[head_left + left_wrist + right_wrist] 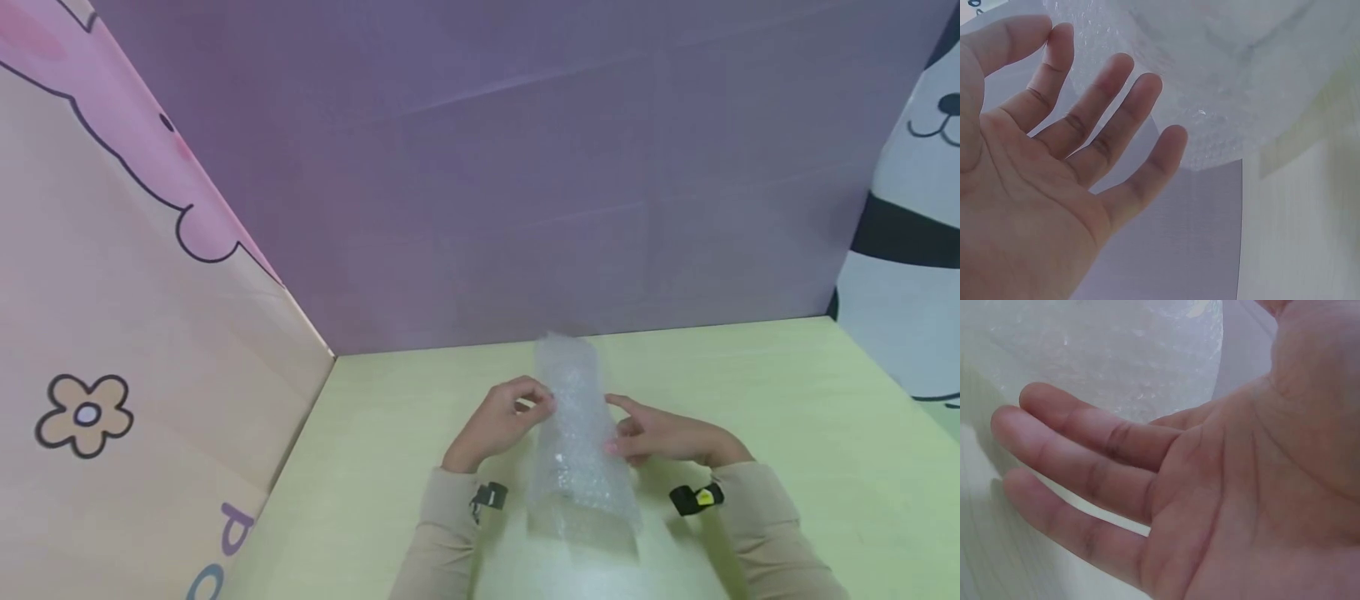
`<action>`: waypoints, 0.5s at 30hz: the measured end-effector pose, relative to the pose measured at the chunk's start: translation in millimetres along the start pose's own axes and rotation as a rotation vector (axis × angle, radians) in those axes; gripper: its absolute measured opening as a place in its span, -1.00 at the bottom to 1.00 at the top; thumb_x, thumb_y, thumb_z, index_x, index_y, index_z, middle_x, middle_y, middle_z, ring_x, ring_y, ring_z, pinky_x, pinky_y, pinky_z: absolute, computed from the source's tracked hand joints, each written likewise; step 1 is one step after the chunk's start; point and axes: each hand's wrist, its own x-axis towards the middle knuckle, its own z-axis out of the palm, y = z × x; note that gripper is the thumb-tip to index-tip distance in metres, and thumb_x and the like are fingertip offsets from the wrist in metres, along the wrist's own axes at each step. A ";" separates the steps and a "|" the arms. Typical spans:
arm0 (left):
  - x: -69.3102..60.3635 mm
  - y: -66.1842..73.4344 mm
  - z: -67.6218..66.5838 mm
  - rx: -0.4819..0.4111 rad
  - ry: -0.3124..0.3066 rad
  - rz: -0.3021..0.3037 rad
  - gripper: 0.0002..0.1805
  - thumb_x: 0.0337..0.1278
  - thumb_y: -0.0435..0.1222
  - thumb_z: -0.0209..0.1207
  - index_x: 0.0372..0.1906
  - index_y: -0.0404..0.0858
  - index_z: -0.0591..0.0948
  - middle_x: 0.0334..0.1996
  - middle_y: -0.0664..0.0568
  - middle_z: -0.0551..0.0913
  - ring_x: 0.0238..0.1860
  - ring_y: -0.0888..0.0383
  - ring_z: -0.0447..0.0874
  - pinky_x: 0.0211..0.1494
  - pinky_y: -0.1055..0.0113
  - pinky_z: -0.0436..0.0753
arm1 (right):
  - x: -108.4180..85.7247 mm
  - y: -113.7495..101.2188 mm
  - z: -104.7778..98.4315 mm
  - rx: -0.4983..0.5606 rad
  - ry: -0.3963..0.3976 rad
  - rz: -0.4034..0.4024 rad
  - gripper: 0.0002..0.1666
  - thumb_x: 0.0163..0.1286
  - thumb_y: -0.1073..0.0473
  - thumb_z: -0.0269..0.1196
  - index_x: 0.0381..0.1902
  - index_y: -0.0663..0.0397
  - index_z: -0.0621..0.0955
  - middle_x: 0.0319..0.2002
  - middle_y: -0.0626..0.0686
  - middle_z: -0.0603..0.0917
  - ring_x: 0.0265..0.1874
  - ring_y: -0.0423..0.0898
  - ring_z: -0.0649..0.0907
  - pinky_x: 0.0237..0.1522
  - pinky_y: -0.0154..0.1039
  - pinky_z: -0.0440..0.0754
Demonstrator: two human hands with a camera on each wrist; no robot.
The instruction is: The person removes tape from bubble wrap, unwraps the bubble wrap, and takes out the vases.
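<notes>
A long piece of clear bubble wrap (577,433) stretches between both hands above the pale table, its near end hanging over a shadow. At its left edge my left hand (506,417) pinches the plastic between thumb and index fingertip. The other left fingers (1107,140) spread loosely beside the wrap (1210,94) in the left wrist view. On the opposite edge, my right hand (660,435) touches the wrap with its fingertips, index and thumb apart. Fairly straight right fingers (1094,478) lie alongside the wrap (1104,356) in the right wrist view; the thumb tip is out of frame there.
The pale yellow-green table (765,383) meets a purple back panel (487,208). A panel with a flower and pink cartoon print (150,333) borders the left side, and a panda-printed panel (900,292) the right. Dark straps (491,495) circle the wrists.
</notes>
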 end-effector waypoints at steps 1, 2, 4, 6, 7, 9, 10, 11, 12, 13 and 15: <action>-0.1 0.1 0.1 -0.004 0.001 0.003 -0.85 0.45 -0.20 0.19 -0.11 -0.16 0.71 -0.01 0.06 0.73 0.10 0.10 0.68 0.19 0.19 0.66 | -0.3 -0.3 -0.2 -0.003 0.002 0.000 0.16 0.52 -0.05 0.22 0.64 0.19 -0.29 0.20 0.25 0.62 -0.06 0.00 0.66 0.11 -0.06 0.64; -0.1 0.2 0.3 -0.007 0.001 0.007 -0.85 0.44 -0.21 0.20 -0.11 -0.17 0.71 -0.01 0.05 0.73 0.10 0.10 0.69 0.19 0.17 0.66 | -0.8 -0.8 -0.3 -0.007 0.003 -0.001 0.16 0.52 -0.05 0.22 0.64 0.18 -0.27 0.21 0.25 0.62 -0.05 0.00 0.67 0.10 -0.06 0.65; -0.2 0.8 0.5 -0.017 0.001 0.013 -0.85 0.44 -0.22 0.20 -0.10 -0.18 0.71 -0.01 0.04 0.73 0.10 0.09 0.69 0.21 0.13 0.66 | -2.0 -1.9 -0.8 -0.020 0.004 -0.001 0.15 0.51 -0.06 0.23 0.65 0.18 -0.25 0.20 0.25 0.62 -0.05 0.00 0.68 0.08 -0.07 0.65; -0.4 2.0 0.8 -0.021 0.004 0.019 -0.85 0.44 -0.22 0.20 -0.10 -0.18 0.70 -0.01 0.03 0.74 0.09 0.08 0.69 0.21 0.13 0.66 | -3.9 -2.3 -1.6 -0.036 0.010 -0.001 0.14 0.50 -0.06 0.24 0.65 0.17 -0.22 0.19 0.23 0.62 -0.03 -0.01 0.68 0.08 -0.10 0.65; -0.5 2.9 0.9 -0.019 0.007 0.021 -0.85 0.44 -0.22 0.20 -0.10 -0.18 0.70 -0.01 0.03 0.74 0.09 0.08 0.69 0.20 0.14 0.66 | -4.9 -2.5 -2.1 -0.044 0.011 -0.007 0.13 0.50 -0.05 0.24 0.65 0.18 -0.20 0.18 0.23 0.62 -0.03 -0.01 0.69 0.09 -0.10 0.65; -0.5 4.7 1.3 -0.017 0.015 0.026 -0.85 0.44 -0.21 0.20 -0.10 -0.18 0.70 -0.02 0.04 0.74 0.08 0.09 0.69 0.19 0.18 0.67 | -6.8 -2.0 -3.3 -0.061 0.017 -0.016 0.10 0.50 -0.04 0.24 0.65 0.18 -0.16 0.17 0.22 0.63 -0.01 -0.01 0.69 0.10 -0.11 0.63; -0.4 5.4 1.6 -0.014 0.019 0.029 -0.85 0.44 -0.21 0.20 -0.10 -0.18 0.70 -0.02 0.04 0.74 0.08 0.10 0.69 0.18 0.21 0.66 | -7.8 -1.6 -4.0 -0.070 0.023 -0.019 0.08 0.50 -0.04 0.24 0.65 0.17 -0.14 0.17 0.21 0.63 0.01 -0.01 0.68 0.11 -0.12 0.62; -0.6 6.2 1.9 -0.013 0.024 0.033 -0.85 0.44 -0.21 0.20 -0.11 -0.17 0.70 -0.03 0.05 0.74 0.07 0.10 0.69 0.18 0.23 0.66 | -8.7 -1.4 -4.7 -0.074 0.028 -0.024 0.06 0.50 -0.03 0.24 0.65 0.16 -0.11 0.16 0.21 0.63 0.03 -0.01 0.68 0.12 -0.11 0.62; -0.6 7.1 2.2 -0.014 0.028 0.037 -0.85 0.44 -0.21 0.20 -0.11 -0.17 0.70 -0.03 0.05 0.74 0.06 0.10 0.69 0.17 0.24 0.66 | -9.2 -1.1 -5.5 -0.078 0.032 -0.031 0.05 0.49 -0.02 0.25 0.64 0.17 -0.08 0.16 0.21 0.63 0.04 0.01 0.68 0.12 -0.09 0.61; -0.6 7.8 2.5 -0.014 0.032 0.040 -0.85 0.44 -0.21 0.20 -0.10 -0.17 0.70 -0.04 0.05 0.74 0.06 0.11 0.69 0.17 0.26 0.66 | -9.6 -0.4 -6.4 -0.084 0.039 -0.038 0.03 0.49 -0.02 0.25 0.64 0.17 -0.06 0.16 0.22 0.63 0.05 0.02 0.67 0.13 -0.08 0.61; -0.9 9.1 3.1 -0.015 0.039 0.049 -0.85 0.44 -0.21 0.20 -0.09 -0.18 0.71 -0.04 0.05 0.74 0.05 0.11 0.69 0.16 0.28 0.65 | -10.2 0.4 -8.3 -0.091 0.056 -0.048 0.00 0.49 -0.01 0.25 0.63 0.19 -0.01 0.15 0.21 0.64 0.06 0.03 0.67 0.12 -0.08 0.61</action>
